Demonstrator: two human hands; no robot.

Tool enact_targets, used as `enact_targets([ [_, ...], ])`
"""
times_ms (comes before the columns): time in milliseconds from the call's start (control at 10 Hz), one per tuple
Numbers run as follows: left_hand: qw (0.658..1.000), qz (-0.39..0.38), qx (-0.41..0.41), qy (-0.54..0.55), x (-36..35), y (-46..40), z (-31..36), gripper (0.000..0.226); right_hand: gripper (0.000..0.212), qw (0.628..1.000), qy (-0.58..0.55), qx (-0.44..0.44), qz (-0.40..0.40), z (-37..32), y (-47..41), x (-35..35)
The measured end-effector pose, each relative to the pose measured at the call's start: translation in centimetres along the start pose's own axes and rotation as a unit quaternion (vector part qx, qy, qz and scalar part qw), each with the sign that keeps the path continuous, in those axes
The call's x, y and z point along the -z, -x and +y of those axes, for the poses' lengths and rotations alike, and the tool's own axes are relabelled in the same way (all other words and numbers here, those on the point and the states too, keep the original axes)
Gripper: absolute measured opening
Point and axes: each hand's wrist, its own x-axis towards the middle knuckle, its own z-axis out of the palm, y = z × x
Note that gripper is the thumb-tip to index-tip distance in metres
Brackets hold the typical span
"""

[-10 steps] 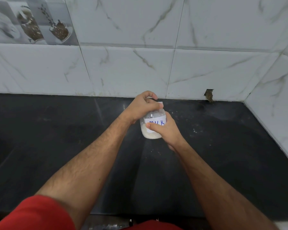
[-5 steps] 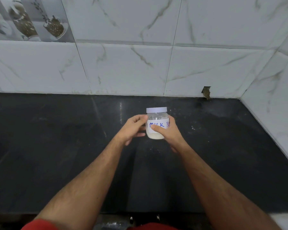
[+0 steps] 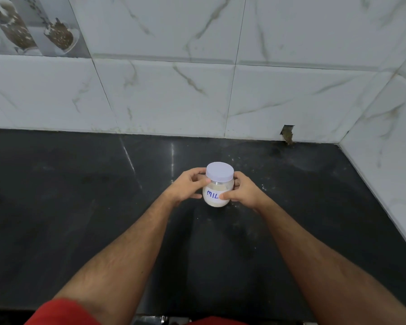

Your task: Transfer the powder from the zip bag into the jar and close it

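A small clear jar (image 3: 217, 195) holds white powder and carries a white label with blue handwriting. Its white lid (image 3: 219, 171) sits on top, closed. The jar stands upright near the middle of the black counter (image 3: 80, 207). My left hand (image 3: 188, 187) grips the jar's left side, thumb just under the lid. My right hand (image 3: 243, 192) grips the right side, its thumb lying across the label and hiding part of the writing. No zip bag is in view.
White marble-patterned wall tiles (image 3: 174, 95) rise behind the counter and along its right side. A chipped hole in the tile (image 3: 288, 134) sits at the back right. Specks of spilled powder (image 3: 263, 186) dot the counter to the right of the jar.
My left hand came off the lid and moved down to the jar's left side. The jar now shows its lid from above, held between both hands low on the counter.
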Motion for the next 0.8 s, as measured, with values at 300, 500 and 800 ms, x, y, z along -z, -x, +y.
enact_targets([
  [300,0.998,0.068,-0.011,-0.004,0.5,-5.7,1.3,0.042,0.077,0.998,0.055,0.033,0.024,-2.1,-7.0,1.4],
  [500,0.996,0.094,0.008,0.002,2.4,-8.2,0.1,0.046,0.077,0.993,0.103,0.047,0.016,-3.1,-10.4,0.6],
  [800,0.993,0.116,0.004,-0.002,2.5,-8.5,-2.1,0.056,0.086,0.987,0.131,0.078,0.046,-2.3,-10.0,-0.3],
])
